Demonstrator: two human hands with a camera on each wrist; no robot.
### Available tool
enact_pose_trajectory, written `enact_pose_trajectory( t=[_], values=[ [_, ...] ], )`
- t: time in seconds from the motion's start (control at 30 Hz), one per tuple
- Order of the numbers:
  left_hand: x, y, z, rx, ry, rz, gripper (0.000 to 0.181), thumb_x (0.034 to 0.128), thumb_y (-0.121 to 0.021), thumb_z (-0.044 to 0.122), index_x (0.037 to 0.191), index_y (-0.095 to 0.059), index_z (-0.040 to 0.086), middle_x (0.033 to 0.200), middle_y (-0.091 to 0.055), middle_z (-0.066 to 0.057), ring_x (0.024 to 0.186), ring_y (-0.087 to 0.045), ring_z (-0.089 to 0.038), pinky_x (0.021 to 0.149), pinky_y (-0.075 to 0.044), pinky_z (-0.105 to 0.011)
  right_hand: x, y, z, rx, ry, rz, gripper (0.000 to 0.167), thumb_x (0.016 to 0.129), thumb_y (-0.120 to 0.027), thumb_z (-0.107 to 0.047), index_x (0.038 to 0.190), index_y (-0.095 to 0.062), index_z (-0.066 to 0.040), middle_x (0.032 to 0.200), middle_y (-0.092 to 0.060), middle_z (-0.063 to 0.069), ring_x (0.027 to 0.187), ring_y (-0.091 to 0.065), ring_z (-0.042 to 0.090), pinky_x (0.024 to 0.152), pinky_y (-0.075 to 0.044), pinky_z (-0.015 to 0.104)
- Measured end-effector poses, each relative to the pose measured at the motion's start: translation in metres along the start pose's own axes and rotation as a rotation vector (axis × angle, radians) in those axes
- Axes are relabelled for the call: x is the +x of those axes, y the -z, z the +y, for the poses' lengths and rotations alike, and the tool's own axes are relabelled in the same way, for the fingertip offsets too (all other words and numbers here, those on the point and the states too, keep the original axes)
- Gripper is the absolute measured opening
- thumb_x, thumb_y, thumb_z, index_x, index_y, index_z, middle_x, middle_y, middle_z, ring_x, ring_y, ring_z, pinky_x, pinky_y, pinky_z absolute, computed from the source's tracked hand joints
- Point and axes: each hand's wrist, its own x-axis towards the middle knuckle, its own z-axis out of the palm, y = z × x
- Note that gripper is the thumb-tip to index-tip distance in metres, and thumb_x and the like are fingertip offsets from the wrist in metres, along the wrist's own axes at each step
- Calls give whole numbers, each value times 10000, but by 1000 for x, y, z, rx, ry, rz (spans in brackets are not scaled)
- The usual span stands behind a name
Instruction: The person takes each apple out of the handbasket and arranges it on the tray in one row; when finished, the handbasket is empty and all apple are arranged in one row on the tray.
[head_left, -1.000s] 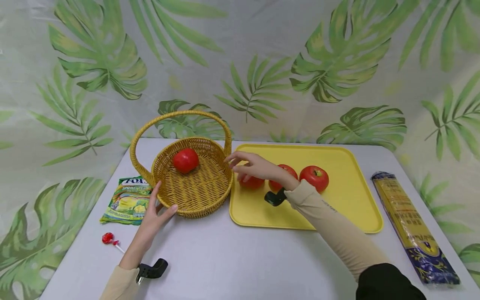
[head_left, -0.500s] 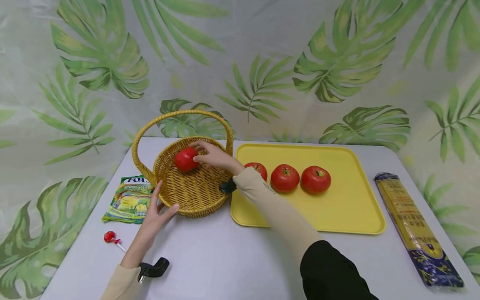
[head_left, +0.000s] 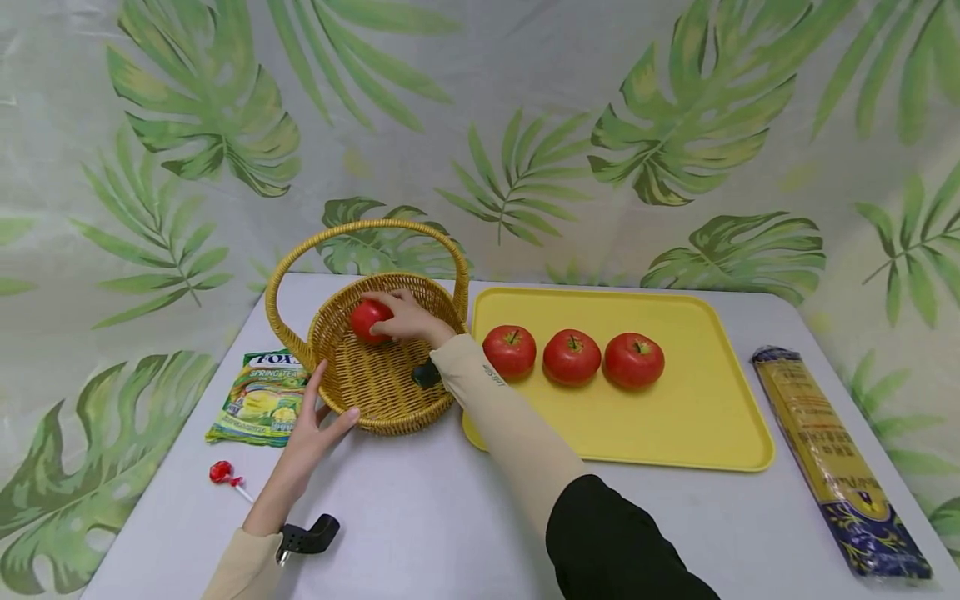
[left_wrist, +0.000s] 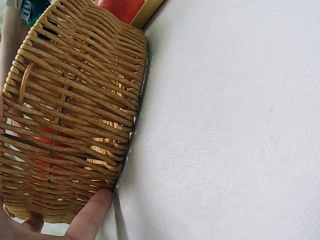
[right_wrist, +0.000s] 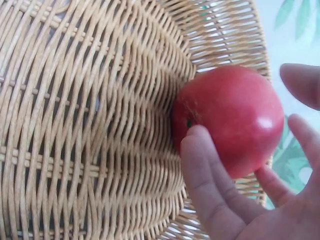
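A round wicker basket [head_left: 386,392] with a tall arched handle stands on the table, a red apple [head_left: 367,321] lying inside against its far left wall. My right hand [head_left: 408,319] reaches into the basket and grips that apple. In the right wrist view, fingers [right_wrist: 200,165] curl around the apple [right_wrist: 235,120], one near its stem end. My left hand [head_left: 311,433] touches the near left side of the basket, thumb and fingers spread. The left wrist view shows a fingertip [left_wrist: 97,205] against the low edge of the weave [left_wrist: 75,100].
Right of the basket, a yellow tray [head_left: 637,425] bears three red apples [head_left: 572,357] in a row. A long packet of pasta [head_left: 840,467] lies at the far right. On the left are a green Fox's packet [head_left: 258,400] and a red lollipop [head_left: 222,473].
My right hand has moved left from above the tray's apples into the basket, and its fingers have come around the apple there. The left hand has stayed at the basket.
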Motion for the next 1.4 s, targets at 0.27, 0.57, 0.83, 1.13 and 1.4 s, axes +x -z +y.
enact_pose_trajectory(
  t=[0.27,0.57,0.83,1.13,1.4],
  values=[
    [1,0,-2,4,0,4,846,949,-599,206,1528,-13,402,1573,135,-62,1374,-82,-505,1008,-198,-701,-2,-3,5,-47,-35,23,435,918,-622,-165,1322,-462,-143,1371,-246,182,1119,-441,293,883,-468,379],
    [0,0,-2,-11,1,4,855,943,-613,222,1527,-16,407,1572,139,-51,1377,-73,-502,1018,-190,-692,-6,-6,8,-74,-29,20,385,912,-657,-175,1211,-432,-81,1327,-291,200,1174,-429,325,926,-415,381],
    [1,0,-1,-4,-4,-5,852,951,-599,207,1531,-2,387,1569,152,-42,1377,-78,-498,1015,-204,-689,-6,-3,10,-111,-43,8,592,902,-674,-189,1429,-404,-184,1406,-265,194,1223,-415,341,975,-403,441],
    [1,-1,-1,-6,-4,-7,853,946,-609,228,1520,-10,426,1570,148,-52,1376,-76,-504,1014,-204,-690,-13,15,14,-27,32,-12,576,846,-733,-211,1367,-491,-179,1365,-363,160,1177,-413,282,832,-514,424],
    [0,0,-1,-14,-9,-5,863,941,-618,236,1526,-8,407,1572,143,-53,1379,-69,-501,1022,-192,-685,-32,35,20,19,154,-71,552,859,-710,-195,1358,-479,-154,1351,-455,108,1096,-512,244,759,-531,487]
  ],
)
